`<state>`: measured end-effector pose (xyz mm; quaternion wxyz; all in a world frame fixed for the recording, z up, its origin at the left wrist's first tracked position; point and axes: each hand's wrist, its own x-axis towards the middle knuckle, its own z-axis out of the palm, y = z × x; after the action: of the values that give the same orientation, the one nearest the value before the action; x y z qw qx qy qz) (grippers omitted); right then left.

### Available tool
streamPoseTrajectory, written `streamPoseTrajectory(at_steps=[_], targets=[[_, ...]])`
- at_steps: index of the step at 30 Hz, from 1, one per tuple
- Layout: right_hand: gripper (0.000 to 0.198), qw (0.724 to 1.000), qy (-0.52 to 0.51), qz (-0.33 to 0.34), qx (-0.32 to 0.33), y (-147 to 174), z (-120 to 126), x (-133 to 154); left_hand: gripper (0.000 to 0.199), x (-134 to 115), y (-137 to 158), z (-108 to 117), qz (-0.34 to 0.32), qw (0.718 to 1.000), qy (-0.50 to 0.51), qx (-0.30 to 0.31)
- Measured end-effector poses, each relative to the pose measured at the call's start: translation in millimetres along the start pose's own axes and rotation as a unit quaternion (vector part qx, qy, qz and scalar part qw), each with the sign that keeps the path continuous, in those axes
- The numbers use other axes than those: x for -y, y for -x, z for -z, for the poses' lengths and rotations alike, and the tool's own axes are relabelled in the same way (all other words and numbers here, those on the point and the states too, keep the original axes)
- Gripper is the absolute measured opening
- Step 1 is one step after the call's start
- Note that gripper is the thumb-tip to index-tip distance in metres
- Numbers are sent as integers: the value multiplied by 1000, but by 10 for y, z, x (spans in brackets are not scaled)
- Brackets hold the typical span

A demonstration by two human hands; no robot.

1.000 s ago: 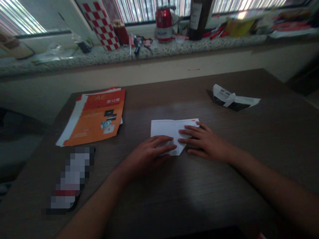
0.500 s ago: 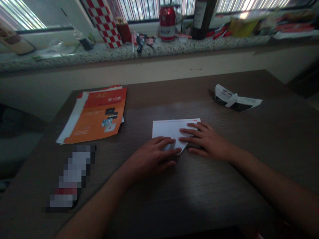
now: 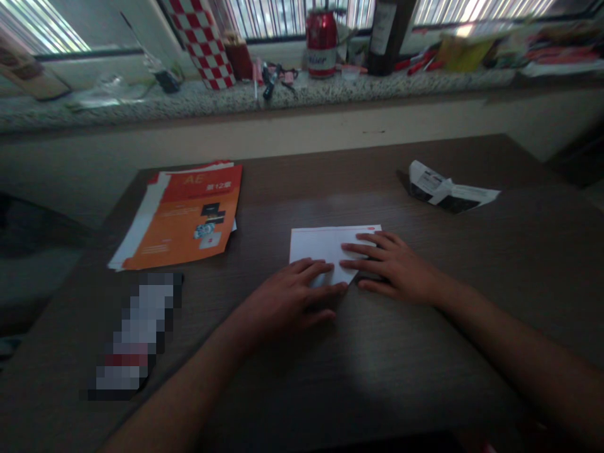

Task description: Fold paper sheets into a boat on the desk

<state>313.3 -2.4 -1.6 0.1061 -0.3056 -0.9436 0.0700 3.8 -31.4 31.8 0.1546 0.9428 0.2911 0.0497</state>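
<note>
A white sheet of paper (image 3: 316,244) lies flat on the brown table, its far edge straight with a thin red line and a small red mark at the far right corner. Its near side is slanted toward a point, which looks folded. My left hand (image 3: 297,296) rests on the near left part, fingers stretched out and apart. Across the right part lie the spread fingers of my right hand (image 3: 389,264), with the thumb on the table beside the paper. Both hands press from above and cover the paper's near left and right edges.
Orange printed sheets (image 3: 189,220) lie at the far left of the table, with a pixelated phone-like object (image 3: 141,327) nearer. A folded paper boat-like shape (image 3: 448,189) stands far right. Beyond, a stone windowsill (image 3: 189,107) bears a red can (image 3: 321,47), a dark bottle (image 3: 383,38) and clutter.
The view has shifted very slightly. My left forefinger has slid a little to the right along the near edge of the paper, and the near tip shows less. The right hand stays put.
</note>
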Motion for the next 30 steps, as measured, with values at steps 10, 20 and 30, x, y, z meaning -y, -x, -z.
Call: streamPoseTrajectory(at_steps=[10,20,30], targets=[[53,1000,-5,-3,-8,-11,11,5,45,6,-12,-22,-4,1000,-1,-7],[50,1000,1,-8,0,-20,41,38,43,-5,-15,-24,-1,1000,-2,-13],[54,1000,-13,-6,-13,-19,33,37,44,-12,-1,11,-3,1000,17,-21]])
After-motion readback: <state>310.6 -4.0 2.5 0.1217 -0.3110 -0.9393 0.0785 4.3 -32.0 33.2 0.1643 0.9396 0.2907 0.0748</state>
